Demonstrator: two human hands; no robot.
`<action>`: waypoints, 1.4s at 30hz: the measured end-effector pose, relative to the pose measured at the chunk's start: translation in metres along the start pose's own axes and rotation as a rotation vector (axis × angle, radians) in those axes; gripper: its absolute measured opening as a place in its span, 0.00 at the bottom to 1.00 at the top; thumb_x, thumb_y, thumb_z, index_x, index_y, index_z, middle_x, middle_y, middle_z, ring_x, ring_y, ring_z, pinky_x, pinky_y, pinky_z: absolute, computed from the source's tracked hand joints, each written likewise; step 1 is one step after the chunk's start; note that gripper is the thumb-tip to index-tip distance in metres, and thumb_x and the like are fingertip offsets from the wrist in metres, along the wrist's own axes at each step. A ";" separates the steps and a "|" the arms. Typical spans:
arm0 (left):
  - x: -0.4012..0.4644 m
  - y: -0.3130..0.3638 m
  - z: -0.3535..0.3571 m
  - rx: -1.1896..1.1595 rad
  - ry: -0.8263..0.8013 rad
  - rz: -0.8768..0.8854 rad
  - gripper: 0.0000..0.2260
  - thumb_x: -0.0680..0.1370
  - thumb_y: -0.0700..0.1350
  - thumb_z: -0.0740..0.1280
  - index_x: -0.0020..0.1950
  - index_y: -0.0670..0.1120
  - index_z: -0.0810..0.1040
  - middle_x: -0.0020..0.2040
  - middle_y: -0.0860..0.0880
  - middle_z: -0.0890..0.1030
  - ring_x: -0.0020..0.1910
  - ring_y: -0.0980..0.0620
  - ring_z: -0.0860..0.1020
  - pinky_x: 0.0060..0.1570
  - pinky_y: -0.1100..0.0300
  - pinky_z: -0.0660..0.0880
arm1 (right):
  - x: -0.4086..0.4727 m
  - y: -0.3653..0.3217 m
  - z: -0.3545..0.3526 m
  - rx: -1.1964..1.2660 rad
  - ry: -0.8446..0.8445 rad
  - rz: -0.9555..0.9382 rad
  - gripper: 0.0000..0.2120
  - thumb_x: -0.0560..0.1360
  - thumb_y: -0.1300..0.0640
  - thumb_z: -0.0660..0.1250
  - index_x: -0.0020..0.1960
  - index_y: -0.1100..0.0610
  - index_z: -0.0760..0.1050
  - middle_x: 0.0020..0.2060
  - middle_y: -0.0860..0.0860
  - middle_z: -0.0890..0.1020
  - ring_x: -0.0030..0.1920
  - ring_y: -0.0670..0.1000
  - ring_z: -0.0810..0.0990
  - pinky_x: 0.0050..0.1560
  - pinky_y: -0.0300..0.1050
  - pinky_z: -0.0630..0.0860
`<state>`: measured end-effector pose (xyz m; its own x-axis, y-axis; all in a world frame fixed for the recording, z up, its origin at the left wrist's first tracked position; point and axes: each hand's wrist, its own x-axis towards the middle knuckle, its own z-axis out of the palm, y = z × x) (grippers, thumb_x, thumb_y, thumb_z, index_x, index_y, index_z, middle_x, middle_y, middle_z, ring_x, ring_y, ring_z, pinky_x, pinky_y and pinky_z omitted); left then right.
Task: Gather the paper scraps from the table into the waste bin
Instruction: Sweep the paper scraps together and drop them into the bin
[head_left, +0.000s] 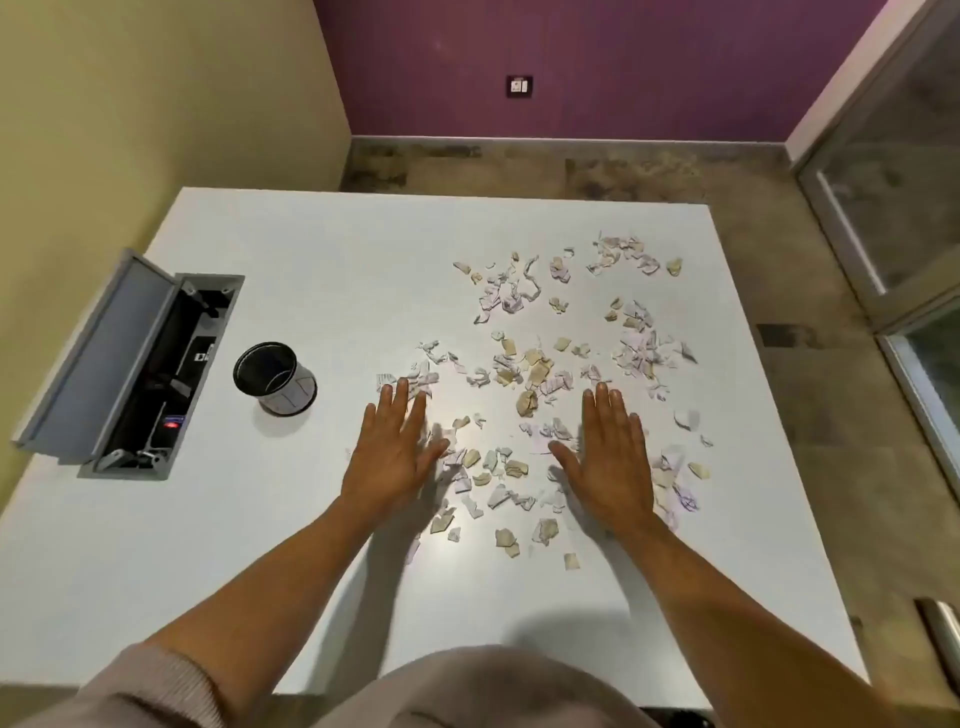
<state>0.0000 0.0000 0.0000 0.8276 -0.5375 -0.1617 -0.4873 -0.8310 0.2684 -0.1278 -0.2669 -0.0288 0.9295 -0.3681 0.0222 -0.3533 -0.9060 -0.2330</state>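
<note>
Sleeves (161, 691): pale knitted fabric at the near edge, pushed up to leave both forearms bare.
Left hand (392, 452): palm down, fingers straight and together, thumb spread toward the centre; flat at the left margin of the scraps, holding nothing, fingertips reaching a few lined pieces.
Right hand (608, 457): palm down, fingers straight, thumb spread toward the centre; flat among the scraps, holding nothing, with pieces on both sides of it.
Paper scraps (530, 374): small torn pieces, white, lined and tan, scattered over the right half of the table from near the hands to the far right; a denser patch lies between the two hands.
Waste bin (274, 378): small dark cylindrical cup, upright, open mouth up, standing on the table to the left of the left hand and apart from the scraps.
Table (311, 260): white rectangular top.
Cable box (150, 374): recessed in the table at far left, grey lid raised, dark interior with a small red light.
Wall socket (519, 86): on the purple far wall.
Floor (571, 166): mottled brown, beyond and to the right of the table.
</note>
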 end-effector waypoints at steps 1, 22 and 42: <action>-0.004 0.000 0.006 0.007 -0.031 -0.021 0.33 0.81 0.62 0.49 0.80 0.46 0.47 0.79 0.44 0.40 0.78 0.45 0.39 0.76 0.49 0.41 | -0.006 0.000 0.003 -0.006 -0.047 0.021 0.37 0.79 0.33 0.43 0.79 0.53 0.39 0.79 0.50 0.43 0.78 0.50 0.40 0.77 0.55 0.47; 0.001 0.019 0.084 -0.215 -0.234 -0.133 0.38 0.77 0.62 0.61 0.79 0.43 0.52 0.79 0.39 0.49 0.77 0.38 0.45 0.75 0.43 0.51 | -0.023 -0.014 0.065 0.068 -0.369 0.101 0.41 0.77 0.35 0.56 0.79 0.57 0.49 0.78 0.58 0.49 0.78 0.58 0.48 0.76 0.58 0.48; 0.010 0.024 0.090 0.052 -0.329 0.178 0.34 0.75 0.63 0.65 0.77 0.53 0.59 0.80 0.43 0.50 0.78 0.39 0.48 0.75 0.44 0.52 | -0.002 -0.034 0.074 -0.028 -0.453 -0.153 0.36 0.76 0.33 0.54 0.77 0.52 0.56 0.78 0.55 0.56 0.77 0.58 0.54 0.74 0.59 0.52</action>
<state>-0.0288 -0.0386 -0.0807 0.5990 -0.6844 -0.4156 -0.6359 -0.7220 0.2726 -0.1098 -0.2204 -0.0926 0.9216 -0.1075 -0.3729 -0.2054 -0.9504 -0.2335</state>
